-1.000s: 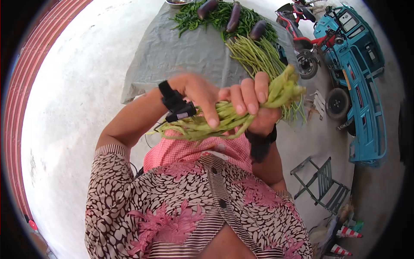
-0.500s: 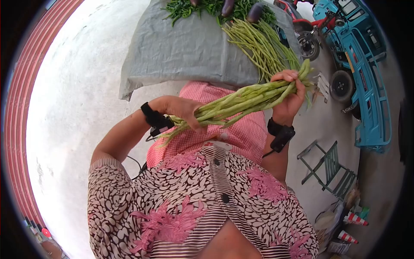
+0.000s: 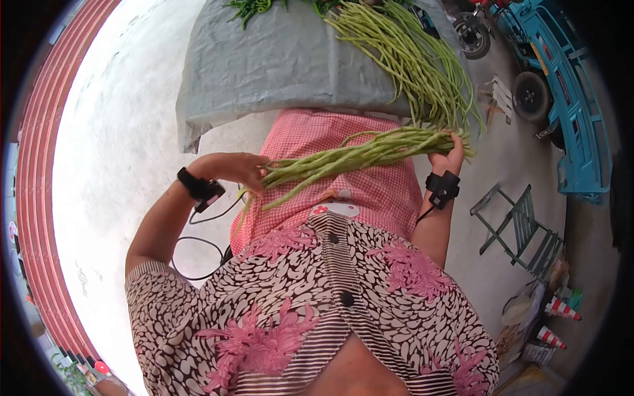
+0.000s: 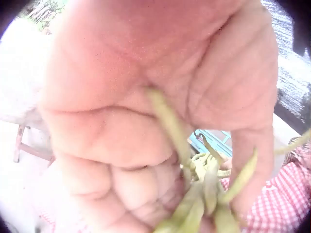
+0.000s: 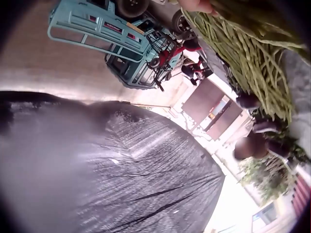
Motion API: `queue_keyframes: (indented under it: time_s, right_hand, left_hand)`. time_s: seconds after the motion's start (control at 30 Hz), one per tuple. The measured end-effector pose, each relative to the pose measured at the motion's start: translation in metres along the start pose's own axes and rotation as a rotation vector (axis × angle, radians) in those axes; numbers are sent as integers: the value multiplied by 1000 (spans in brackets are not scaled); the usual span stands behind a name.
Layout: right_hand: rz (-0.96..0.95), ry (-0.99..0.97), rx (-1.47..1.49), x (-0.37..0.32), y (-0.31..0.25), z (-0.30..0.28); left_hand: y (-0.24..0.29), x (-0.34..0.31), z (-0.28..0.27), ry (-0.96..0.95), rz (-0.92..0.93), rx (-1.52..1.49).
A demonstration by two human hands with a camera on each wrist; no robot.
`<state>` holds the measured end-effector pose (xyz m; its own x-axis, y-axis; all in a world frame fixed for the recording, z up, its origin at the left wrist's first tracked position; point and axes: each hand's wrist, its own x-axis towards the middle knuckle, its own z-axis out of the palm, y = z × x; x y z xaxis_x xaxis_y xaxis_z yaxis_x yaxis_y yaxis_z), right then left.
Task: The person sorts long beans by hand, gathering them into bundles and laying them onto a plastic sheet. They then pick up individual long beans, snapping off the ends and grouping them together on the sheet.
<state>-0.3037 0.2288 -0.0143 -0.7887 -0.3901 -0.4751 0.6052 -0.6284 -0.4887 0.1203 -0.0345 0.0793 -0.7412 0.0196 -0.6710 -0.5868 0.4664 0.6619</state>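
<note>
A bundle of long green beans (image 3: 370, 153) stretches crosswise above the person's lap in the head view. My left hand (image 3: 234, 169) holds its thin, loose end between thumb and fingers. In the left wrist view the palm fills much of the picture, and bean tips (image 4: 211, 194) pass between the thumb and the curled fingers. My right hand (image 3: 450, 156) grips the other end, its fingers around the gathered beans. Only a bit of that hand shows at the top of the right wrist view, beside the beans.
A table under a grey sheet (image 3: 264, 72) stands in front, with a pile of long beans (image 3: 403, 53) on its right side and green peppers (image 3: 247, 10) at the far edge. A green folding stool (image 3: 518, 228) and a blue truck-like vehicle (image 3: 574, 105) are at the right.
The hands have moved apart and the bundle is lower, closer to level, and drawn out between them. The left hand has slid towards the bundle's thin end. The head view has tilted down.
</note>
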Motion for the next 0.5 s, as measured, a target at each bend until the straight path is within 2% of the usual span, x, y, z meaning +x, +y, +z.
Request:
queue_keyframes:
  time_s: [0.1, 0.17, 0.27, 0.3, 0.43, 0.47, 0.5]
  right_hand:
    - [6, 218, -62, 4, 14, -17]
    - [29, 271, -56, 2, 15, -20]
    - [57, 311, -30, 13, 15, -28]
    - [68, 316, -21, 16, 15, -30]
    - [25, 323, -44, 4, 10, -20]
    - [27, 329, -36, 4, 9, -20]
    - [29, 337, -27, 4, 8, -21]
  left_hand:
    - [-18, -19, -4, -91, -156, 18]
    - [-31, -36, -6, -126, -223, -55]
    - [-52, -45, -7, -160, -352, 223]
    - [-60, -49, -9, -158, -378, 87]
    - [-93, -85, -18, -96, -630, 204]
    - [-118, -92, -22, 25, -701, 72]
    - [-125, -99, -27, 136, -686, 27]
